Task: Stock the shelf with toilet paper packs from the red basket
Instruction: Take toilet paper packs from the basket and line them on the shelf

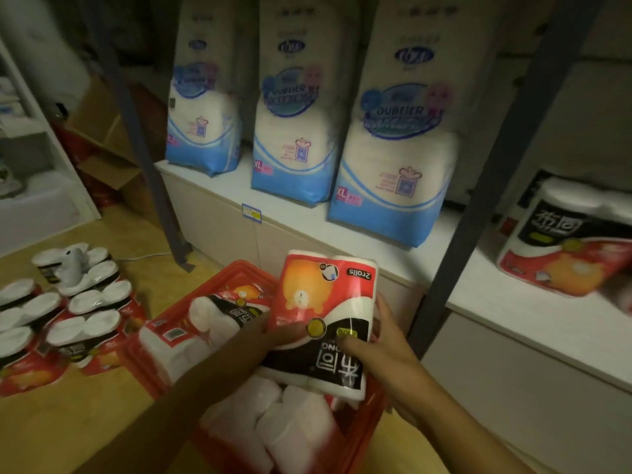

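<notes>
A two-roll toilet paper pack [325, 313], red, white and black, is held upside down above the red basket [362, 436]. My left hand [273, 336] grips its left side and my right hand [379, 340] grips its right side. Several more packs [212, 340] lie inside the basket below. The white shelf [496, 302] runs behind the basket, and one matching pack [567, 241] stands on it at the far right.
Three tall blue and white diaper bags [294, 131] stand on the shelf's left part. Two dark metal uprights [485, 186] frame the shelf. Several toilet paper packs [65, 313] sit on the wooden floor at left. Cardboard boxes [102, 131] are stacked behind.
</notes>
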